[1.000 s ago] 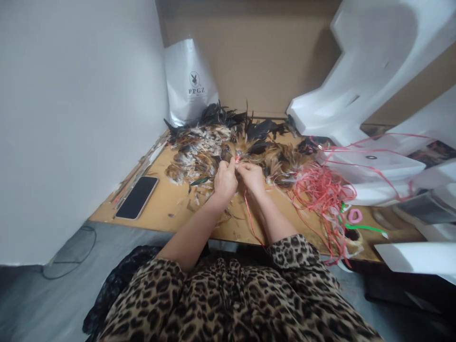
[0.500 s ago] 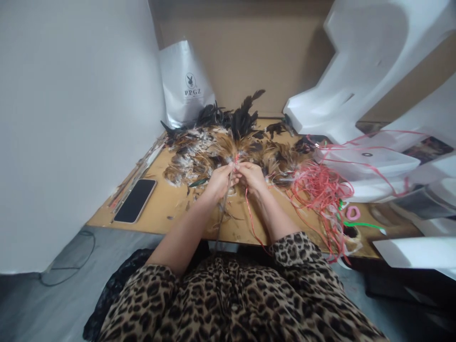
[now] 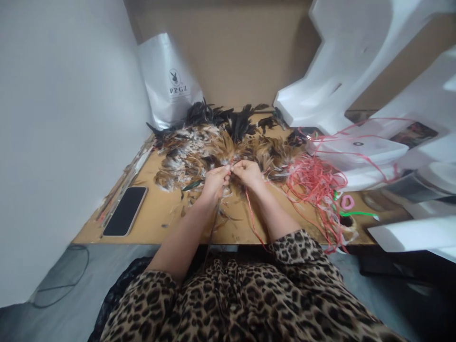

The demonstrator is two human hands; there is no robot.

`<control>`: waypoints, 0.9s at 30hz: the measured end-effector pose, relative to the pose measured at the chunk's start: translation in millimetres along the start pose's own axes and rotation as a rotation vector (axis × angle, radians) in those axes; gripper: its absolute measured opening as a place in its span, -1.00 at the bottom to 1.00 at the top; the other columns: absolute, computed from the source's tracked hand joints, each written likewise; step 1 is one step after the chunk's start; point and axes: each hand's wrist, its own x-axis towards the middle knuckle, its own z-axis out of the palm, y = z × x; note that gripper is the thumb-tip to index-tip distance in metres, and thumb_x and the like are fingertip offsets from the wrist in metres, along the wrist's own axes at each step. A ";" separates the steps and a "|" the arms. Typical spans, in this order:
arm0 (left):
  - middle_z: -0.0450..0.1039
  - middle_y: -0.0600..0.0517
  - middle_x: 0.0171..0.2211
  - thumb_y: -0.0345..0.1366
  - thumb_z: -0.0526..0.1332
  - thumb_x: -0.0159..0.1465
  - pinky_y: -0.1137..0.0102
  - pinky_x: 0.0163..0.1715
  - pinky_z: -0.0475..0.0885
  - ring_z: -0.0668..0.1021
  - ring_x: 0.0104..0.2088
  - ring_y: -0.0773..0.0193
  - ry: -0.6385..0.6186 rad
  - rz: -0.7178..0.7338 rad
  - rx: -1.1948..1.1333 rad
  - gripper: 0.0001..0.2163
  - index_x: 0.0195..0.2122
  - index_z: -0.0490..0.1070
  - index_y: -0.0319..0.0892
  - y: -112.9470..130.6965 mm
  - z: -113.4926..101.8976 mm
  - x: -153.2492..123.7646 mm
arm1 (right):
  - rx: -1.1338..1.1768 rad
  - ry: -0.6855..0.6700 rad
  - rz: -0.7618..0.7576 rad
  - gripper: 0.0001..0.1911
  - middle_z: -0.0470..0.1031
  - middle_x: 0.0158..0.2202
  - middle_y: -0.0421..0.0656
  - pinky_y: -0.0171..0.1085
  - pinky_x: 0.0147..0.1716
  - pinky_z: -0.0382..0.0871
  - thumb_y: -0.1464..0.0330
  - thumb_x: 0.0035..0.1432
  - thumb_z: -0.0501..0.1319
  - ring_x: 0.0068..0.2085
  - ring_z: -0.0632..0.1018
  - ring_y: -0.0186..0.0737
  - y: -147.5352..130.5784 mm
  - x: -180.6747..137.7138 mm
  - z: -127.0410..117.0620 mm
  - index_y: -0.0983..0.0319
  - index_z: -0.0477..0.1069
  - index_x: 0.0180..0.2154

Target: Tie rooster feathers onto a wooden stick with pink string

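My left hand (image 3: 215, 181) is closed, its fingertips pinched around a thin dark stick (image 3: 213, 228) that slants down toward my lap. Brown feathers (image 3: 224, 148) fan out just beyond the fingertips, and long black feathers (image 3: 242, 124) stand behind them. My right hand (image 3: 248, 173) is closed too, its thumb and finger pressed together against the left fingertips. Red plastic string (image 3: 252, 216) hangs beneath the right hand to the table edge, with a bit of red showing above the pinch. The fingers hide the exact spot where string and stick meet.
Loose brown and white feathers (image 3: 192, 142) cover the table's left and back. A phone (image 3: 125, 211) lies at left, near a silver bag (image 3: 171, 80). Tangled red string (image 3: 315, 178) sits at right beside a white box (image 3: 361, 151), a pink ring (image 3: 347, 202) and white panels.
The view has shifted slightly. The black feathers over my hands tip lower and to the right. My fingertips stay together, and the stick's lower end has swung a little left.
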 end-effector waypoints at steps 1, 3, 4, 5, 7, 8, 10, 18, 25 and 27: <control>0.20 0.11 -0.66 -0.36 0.33 0.04 0.61 -0.75 -0.06 0.18 -0.68 0.57 -0.004 -0.001 -0.002 -0.80 -0.61 0.34 -0.31 -0.8 0.6 0.7 | 0.016 0.002 0.007 -0.79 0.34 -0.65 -0.26 -0.36 -0.55 0.12 0.25 -0.20 0.29 -0.59 0.25 -0.43 -2.4 -1.2 -0.4 0.28 0.40 -0.59; 0.20 0.12 -0.67 -0.37 0.32 0.04 0.62 -0.75 -0.06 0.18 -0.69 0.57 -0.022 -0.012 -0.004 -0.80 -0.61 0.33 -0.32 -2.4 1.9 1.7 | 0.044 0.019 0.011 -0.80 0.37 -0.62 -0.25 -0.37 -0.54 0.15 0.26 -0.17 0.26 -0.58 0.28 -0.42 -5.7 -3.2 -0.5 0.28 0.40 -0.56; 0.20 0.12 -0.66 -0.38 0.31 0.05 0.62 -0.76 -0.05 0.18 -0.69 0.58 -0.034 -0.018 -0.009 -0.81 -0.61 0.34 -0.32 -3.5 2.5 2.2 | 0.052 0.026 0.004 -0.81 0.39 -0.61 -0.24 -0.37 -0.53 0.16 0.26 -0.16 0.25 -0.57 0.30 -0.41 -6.1 -3.6 -0.1 0.28 0.40 -0.56; 0.21 0.11 -0.66 -0.39 0.30 0.07 0.63 -0.76 -0.05 0.18 -0.69 0.58 -0.043 -0.022 -0.015 -0.81 -0.61 0.33 -0.32 -4.7 2.9 3.0 | 0.056 0.032 -0.009 -0.81 0.40 -0.60 -0.23 -0.37 -0.52 0.18 0.27 -0.15 0.24 -0.56 0.31 -0.41 -5.4 -3.6 0.5 0.28 0.39 -0.56; 0.21 0.11 -0.66 -0.41 0.26 0.11 0.64 -0.77 -0.05 0.19 -0.70 0.58 -0.048 -0.032 -0.030 -0.80 -0.61 0.32 -0.33 -7.2 2.7 5.7 | 0.048 0.033 -0.043 -0.81 0.41 -0.59 -0.22 -0.37 -0.52 0.19 0.27 -0.14 0.23 -0.56 0.33 -0.40 -1.4 -2.0 2.4 0.28 0.37 -0.56; 0.21 0.11 -0.66 -0.42 0.24 0.13 0.64 -0.78 -0.05 0.18 -0.71 0.58 -0.040 -0.043 -0.039 -0.79 -0.62 0.31 -0.33 -8.2 2.0 7.8 | 0.031 0.025 -0.061 -0.81 0.41 -0.59 -0.22 -0.38 -0.52 0.18 0.27 -0.13 0.22 -0.56 0.33 -0.40 1.6 -0.5 3.2 0.28 0.37 -0.56; 0.19 0.11 -0.66 -0.43 0.22 0.15 0.65 -0.79 -0.06 0.18 -0.71 0.59 -0.023 -0.093 -0.071 -0.79 -0.61 0.30 -0.33 -8.6 -1.3 13.2 | -0.042 -0.021 -0.090 -0.77 0.39 -0.60 -0.23 -0.38 -0.54 0.16 0.23 -0.10 0.23 -0.57 0.30 -0.42 7.8 3.1 2.9 0.29 0.39 -0.56; 0.20 0.11 -0.60 -0.49 0.13 0.23 0.71 -0.80 -0.02 0.19 -0.70 0.60 -0.084 -0.321 -0.371 -0.88 -0.46 0.30 -0.30 6.3 -22.7 24.1 | -0.350 -0.053 0.124 -0.62 0.42 -0.65 -0.17 -0.36 -0.57 0.16 0.11 -0.02 0.20 -0.64 0.32 -0.39 17.2 16.5 -65.7 0.31 0.44 -0.57; 0.21 0.11 -0.60 -0.50 0.13 0.23 0.71 -0.80 -0.01 0.21 -0.70 0.60 -0.058 -0.304 -0.370 -0.90 -0.45 0.30 -0.31 4.0 -20.8 19.4 | -0.880 0.096 0.245 -0.75 0.51 -0.53 -0.06 -0.35 -0.43 0.26 0.26 -0.02 0.20 -0.44 0.50 -0.25 31.6 25.5 -99.2 0.31 0.51 -0.51; 0.21 0.11 -0.60 -0.50 0.16 0.21 0.71 -0.80 -0.01 0.21 -0.70 0.60 -0.061 -0.294 -0.363 -0.91 -0.45 0.29 -0.30 1.9 -20.8 19.8 | -0.940 0.099 0.271 -0.73 0.54 -0.46 -0.01 -0.34 -0.37 0.29 0.22 -0.05 0.23 -0.35 0.54 -0.19 35.2 27.1 -92.8 0.31 0.54 -0.42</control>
